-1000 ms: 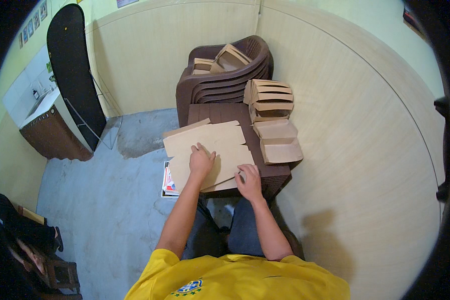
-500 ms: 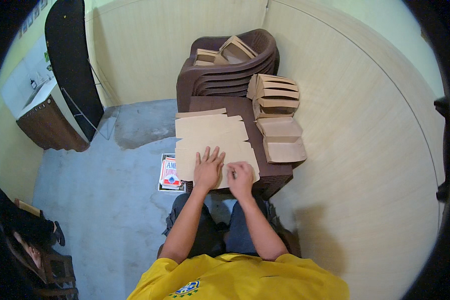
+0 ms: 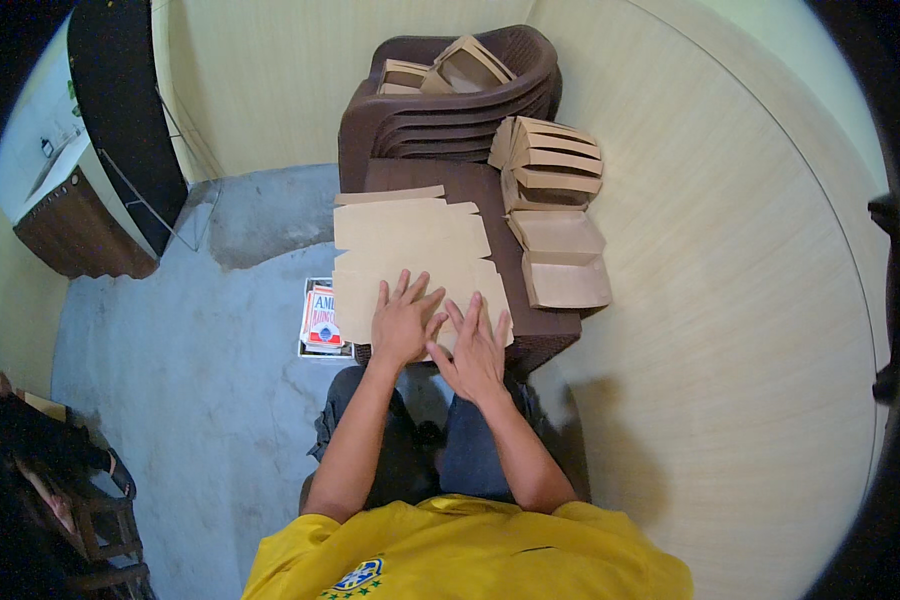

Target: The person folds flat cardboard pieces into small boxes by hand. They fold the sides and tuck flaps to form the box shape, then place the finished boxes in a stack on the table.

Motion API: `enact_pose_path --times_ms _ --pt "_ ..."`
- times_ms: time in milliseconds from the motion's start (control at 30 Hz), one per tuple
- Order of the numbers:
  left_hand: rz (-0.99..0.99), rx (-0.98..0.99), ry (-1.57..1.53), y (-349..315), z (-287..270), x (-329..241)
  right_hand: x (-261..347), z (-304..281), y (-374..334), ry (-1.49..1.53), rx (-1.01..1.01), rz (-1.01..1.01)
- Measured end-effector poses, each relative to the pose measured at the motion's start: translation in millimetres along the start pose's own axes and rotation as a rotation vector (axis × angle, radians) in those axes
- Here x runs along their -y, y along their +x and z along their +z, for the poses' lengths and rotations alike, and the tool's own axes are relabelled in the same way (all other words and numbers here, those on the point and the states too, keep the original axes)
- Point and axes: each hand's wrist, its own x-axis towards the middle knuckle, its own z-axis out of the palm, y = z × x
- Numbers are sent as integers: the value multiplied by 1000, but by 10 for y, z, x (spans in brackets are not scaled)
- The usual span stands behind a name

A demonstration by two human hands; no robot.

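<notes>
A flat, die-cut brown cardboard sheet (image 3: 410, 232) with notched edges lies on the brown table (image 3: 530, 318) in front of me. My left hand (image 3: 402, 325) rests on its near part with the fingers spread. Close beside it, my right hand (image 3: 475, 352) lies on the sheet near its front right corner, fingers stretched out and apart. Neither hand grips anything. The sheet's near edge is partly hidden under my hands and wrists.
Folded cardboard boxes (image 3: 555, 170) stand nested at the table's right edge, beside an open box (image 3: 565, 270). More boxes (image 3: 465, 68) sit on stacked brown chairs (image 3: 440, 130) behind. A white box of printed cards (image 3: 322, 318) stands left. Another person (image 3: 45, 440) sits at far left.
My right hand has gone from curled fingers to stretched out flat on the sheet. My left hand stays spread on it. The whole view has shifted slightly.
</notes>
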Motion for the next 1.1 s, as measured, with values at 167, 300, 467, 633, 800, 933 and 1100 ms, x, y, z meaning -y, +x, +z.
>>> enact_pose_path --times_ms 167,300,467,633,800,933,1100 --pt "-37 -30 -45 -26 21 -13 -6 -27 32 133 8 26" --pt "-66 -92 -70 -39 10 -61 -8 -163 -258 47 37 36" --pt "-212 21 -74 252 -87 -106 -251 -144 296 407 -149 350" --pt "-181 -29 133 276 -72 -281 -218 -1 842 148 -132 448" --pt "-205 -39 150 265 10 -285 -334 -102 999 500 -11 564" --pt "-176 -139 -20 286 57 -163 -233 73 914 572 -111 255" --pt "8 -109 -155 235 66 96 -98 249 563 395 -111 -10"
